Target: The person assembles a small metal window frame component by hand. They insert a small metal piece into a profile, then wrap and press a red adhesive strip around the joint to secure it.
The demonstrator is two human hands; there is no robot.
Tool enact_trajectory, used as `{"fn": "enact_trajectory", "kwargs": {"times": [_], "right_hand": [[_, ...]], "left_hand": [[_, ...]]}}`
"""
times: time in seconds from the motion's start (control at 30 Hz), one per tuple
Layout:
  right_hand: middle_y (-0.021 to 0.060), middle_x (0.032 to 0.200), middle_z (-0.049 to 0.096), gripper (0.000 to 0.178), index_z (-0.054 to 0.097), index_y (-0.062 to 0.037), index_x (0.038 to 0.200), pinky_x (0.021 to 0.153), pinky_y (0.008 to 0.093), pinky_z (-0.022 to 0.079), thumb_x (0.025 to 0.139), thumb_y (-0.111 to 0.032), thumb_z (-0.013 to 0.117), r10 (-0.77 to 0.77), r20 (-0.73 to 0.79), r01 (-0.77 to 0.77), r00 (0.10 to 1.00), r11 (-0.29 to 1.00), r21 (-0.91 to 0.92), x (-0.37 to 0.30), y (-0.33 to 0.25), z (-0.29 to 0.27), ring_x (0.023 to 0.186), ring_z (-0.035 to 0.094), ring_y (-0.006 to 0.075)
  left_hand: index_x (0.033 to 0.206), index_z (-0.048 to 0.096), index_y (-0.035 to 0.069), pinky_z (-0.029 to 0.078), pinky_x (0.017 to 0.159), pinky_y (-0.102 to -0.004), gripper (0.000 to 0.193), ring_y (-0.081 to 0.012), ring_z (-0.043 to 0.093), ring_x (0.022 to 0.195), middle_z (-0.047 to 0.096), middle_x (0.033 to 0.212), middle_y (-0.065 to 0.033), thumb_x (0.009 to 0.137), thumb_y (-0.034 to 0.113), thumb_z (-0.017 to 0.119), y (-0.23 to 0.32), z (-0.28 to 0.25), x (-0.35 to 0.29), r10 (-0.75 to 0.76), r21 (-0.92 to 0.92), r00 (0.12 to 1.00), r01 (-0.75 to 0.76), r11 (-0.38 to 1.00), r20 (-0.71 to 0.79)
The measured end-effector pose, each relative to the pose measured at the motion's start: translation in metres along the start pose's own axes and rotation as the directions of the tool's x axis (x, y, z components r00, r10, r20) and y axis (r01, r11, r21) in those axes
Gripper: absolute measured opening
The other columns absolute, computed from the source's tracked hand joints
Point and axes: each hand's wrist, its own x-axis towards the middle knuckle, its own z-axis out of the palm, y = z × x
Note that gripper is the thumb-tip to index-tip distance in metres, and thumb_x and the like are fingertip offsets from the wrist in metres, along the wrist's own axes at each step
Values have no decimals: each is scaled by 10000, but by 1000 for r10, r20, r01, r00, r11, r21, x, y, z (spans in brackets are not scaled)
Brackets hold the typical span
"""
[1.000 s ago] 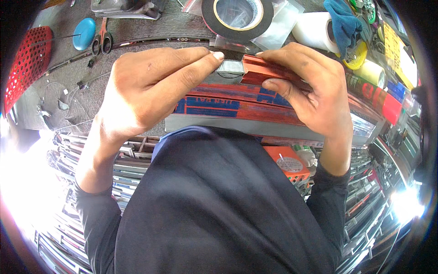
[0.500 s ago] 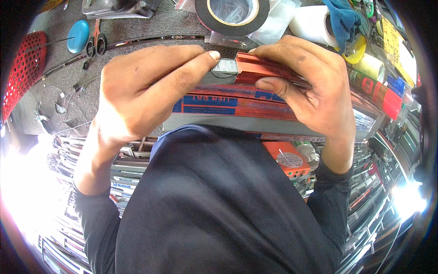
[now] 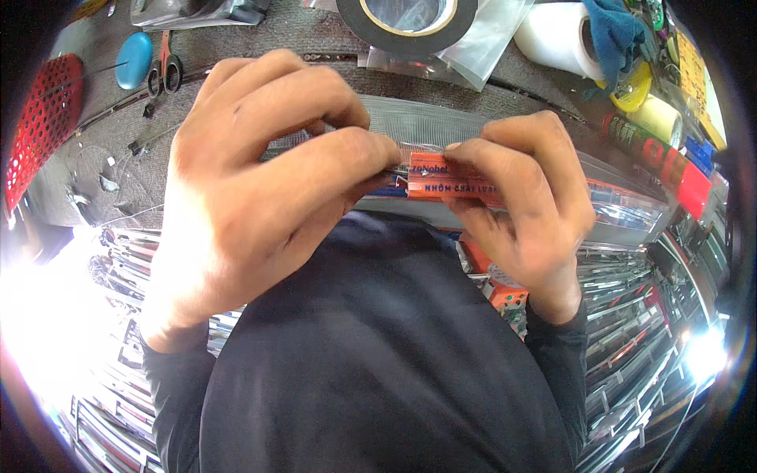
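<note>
My left hand [image 3: 260, 177] and my right hand [image 3: 524, 205] are raised close to the camera, fingertips meeting in the middle. Between them they pinch a narrow orange packet [image 3: 441, 180] with white lettering, which lies inside or against a clear plastic sleeve [image 3: 623, 205]. My right fingers wrap over the packet's right part; my left thumb and forefinger grip its left end. Most of the packet is hidden under the fingers. My dark sleeves and dark shirt fill the lower middle.
Behind the hands a grey bench holds a black tape roll [image 3: 406, 20], a white roll [image 3: 556, 35], a blue cloth [image 3: 619, 31], scissors [image 3: 167, 67], a blue oval object [image 3: 132, 59] and a red perforated basket [image 3: 39, 118]. Shiny chrome strips [image 3: 639, 315] lie stacked below, with strong glare at left.
Both hands have risen toward the camera and now look larger. The orange packet has moved up with them, and the fingers have closed more tightly around it.
</note>
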Motion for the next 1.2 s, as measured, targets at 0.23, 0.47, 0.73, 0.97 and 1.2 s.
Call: {"fn": "enact_trajectory", "kwargs": {"times": [0.23,0.47,0.73,0.97,1.2], "right_hand": [[126,1036,711,559,833,-18,1188,694,375,533,653,-36,993,-60,-42,62,997,997,45,-9,4,1,861,680,258],[127,1043,703,583,838,-25,1197,694,384,523,633,-67,979,-94,-27,95,995,995,17,-9,4,1,863,673,266],[67,996,710,429,867,-86,1162,704,358,488,737,-111,922,-50,-53,52,997,998,22,-11,-2,6,809,655,221],[53,982,718,369,875,-94,1119,708,354,486,753,-101,918,-32,-52,33,998,999,12,-11,-6,7,806,658,214],[102,1044,730,479,872,-43,1160,700,362,532,692,-24,966,-81,-32,81,996,997,-6,-10,-6,7,857,683,246]], "left_hand": [[990,898,75,480,749,-423,430,-264,700,799,730,888,-74,583,213,918,-5,5,-6,124,45,992,-123,991,-35],[993,894,95,463,759,-416,413,-251,681,790,727,891,-55,613,254,918,-1,6,-10,67,48,997,-66,997,-24],[985,879,127,475,795,-432,358,-247,667,821,719,913,-32,655,243,952,2,4,-8,48,70,999,-48,996,12],[952,848,101,500,813,-431,343,-263,684,832,724,919,-39,637,168,967,11,5,-9,-74,13,997,74,997,26],[931,837,40,520,721,-394,325,-272,706,814,742,918,-80,627,64,949,11,7,-10,-95,-49,995,94,994,-18]]}}
